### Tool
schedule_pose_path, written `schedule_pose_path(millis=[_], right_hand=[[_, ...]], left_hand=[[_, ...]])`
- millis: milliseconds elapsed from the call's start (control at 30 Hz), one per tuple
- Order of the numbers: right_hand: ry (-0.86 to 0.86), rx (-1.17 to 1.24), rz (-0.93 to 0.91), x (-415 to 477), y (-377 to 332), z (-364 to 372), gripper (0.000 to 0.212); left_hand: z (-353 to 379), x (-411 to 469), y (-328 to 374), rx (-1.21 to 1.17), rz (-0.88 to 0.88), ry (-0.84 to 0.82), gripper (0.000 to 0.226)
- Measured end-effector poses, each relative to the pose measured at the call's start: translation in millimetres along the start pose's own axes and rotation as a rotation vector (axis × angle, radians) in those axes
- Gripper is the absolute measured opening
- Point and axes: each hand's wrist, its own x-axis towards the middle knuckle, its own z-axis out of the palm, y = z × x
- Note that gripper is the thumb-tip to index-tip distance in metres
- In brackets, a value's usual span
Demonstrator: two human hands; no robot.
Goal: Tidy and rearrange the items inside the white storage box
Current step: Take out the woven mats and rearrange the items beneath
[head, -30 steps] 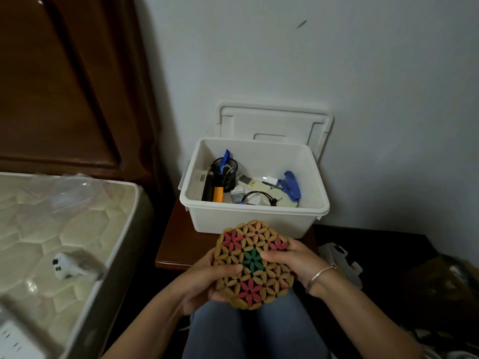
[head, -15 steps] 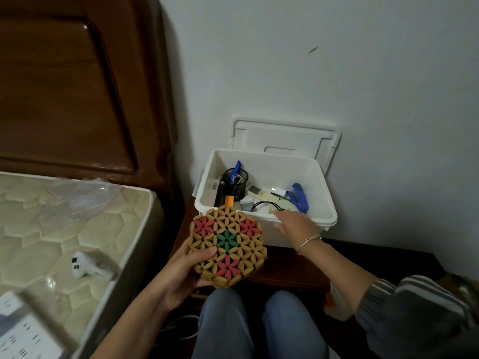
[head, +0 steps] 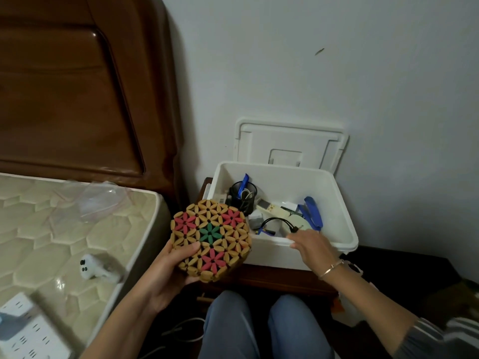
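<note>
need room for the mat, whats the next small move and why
Probably reach the right hand in and push the black cable aside: it sprawls across the front of the white box, that hand rests at the rim, and the left hand holds the mat outside.

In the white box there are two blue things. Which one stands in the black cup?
The slim blue one, at the left, standing in the black cup; the bigger blue thing lies at the right.

Right hand [head: 312, 246] off the flower mat [head: 210, 237], now on the white box [head: 274, 257] rim
</note>
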Motion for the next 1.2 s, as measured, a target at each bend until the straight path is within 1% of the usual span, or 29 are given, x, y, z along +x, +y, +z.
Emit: schedule_pose_path(millis=[67,133,233,300,367,400,467,533,600,633,700,767,800,867,933,967,1033,1100,1200], right_hand=[[-0.015,0.002,-0.017,-18,-7,-5,0.024],[0.071,0.023,-0.06,-35,-16,-13,0.018],[0.178,0.121,-0.08,-56,-25,-13,0.022],[0.144,0.139,-0.107,-65,-27,-7,0.022],[0.065,0.179,-0.083,-71,-25,0,0.022],[0.059,0.179,-0.095,-72,-26,0,0.023],[0.087,0.157,-0.135,-74,-26,1,0.03],[0.101,0.133,-0.12,-74,-26,-3,0.034],[0.077,0.115,-0.149,-73,-22,-5,0.022],[0.037,0.155,-0.144,-71,-19,-5,0.016],[-0.032,0.247,-0.111,-70,-13,-3,0.024],[-0.111,0.431,-0.063,-69,-5,-6,0.028],[-0.117,0.542,-0.022,-67,1,-10,0.027],[-0.043,0.677,0.109,-60,22,-16,0.023],[0.019,0.625,0.258,-46,46,-18,0.026],[-0.006,0.564,0.306,-36,57,-17,0.031],[-0.186,0.436,0.35,-13,68,-8,0.047],[-0.392,0.281,0.33,10,69,6,0.063],[-0.591,0.099,0.314,38,67,26,0.079]], left_hand=[[4,6,0,0.001,0.002,0.005,0.075],[11,14,0,-0.003,-0.002,0.015,0.074],[19,27,-3,-0.006,-0.008,0.016,0.076],[24,35,-6,-0.005,-0.016,0.012,0.075],[30,43,-9,-0.008,-0.031,0.004,0.075],[32,45,-10,-0.009,-0.033,0.0,0.075],[39,53,-13,-0.007,-0.033,-0.01,0.073],[48,61,-16,-0.004,-0.028,-0.015,0.069],[56,69,-18,0.008,-0.014,-0.007,0.066],[59,73,-19,0.018,-0.002,-0.003,0.065],[62,79,-20,0.035,0.02,0.001,0.065],[61,84,-21,0.057,0.04,0.012,0.067],[60,87,-22,0.066,0.053,0.024,0.066],[54,90,-23,0.079,0.077,0.044,0.065],[48,91,-22,0.093,0.097,0.047,0.069],[46,92,-22,0.097,0.106,0.05,0.069],[42,93,-21,0.092,0.123,0.057,0.07],[40,94,-21,0.068,0.129,0.061,0.069],[40,97,-21,0.051,0.13,0.064,0.068]])
